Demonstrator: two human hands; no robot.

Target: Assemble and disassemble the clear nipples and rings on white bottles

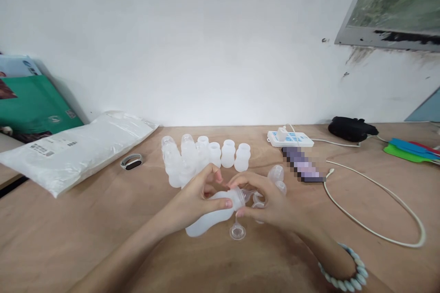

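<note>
Both hands (199, 197) (266, 199) hide bottle (209, 219) neck; cap unclear.

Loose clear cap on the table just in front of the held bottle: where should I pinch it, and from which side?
Probably from above. The clear cap lies alone on the wooden table, wide rim down and narrow stem up, so pinch the stem with two fingertips. The left hand grips the bottle just behind it and the right hand is at the bottle's neck, so come in from the near side.
</note>
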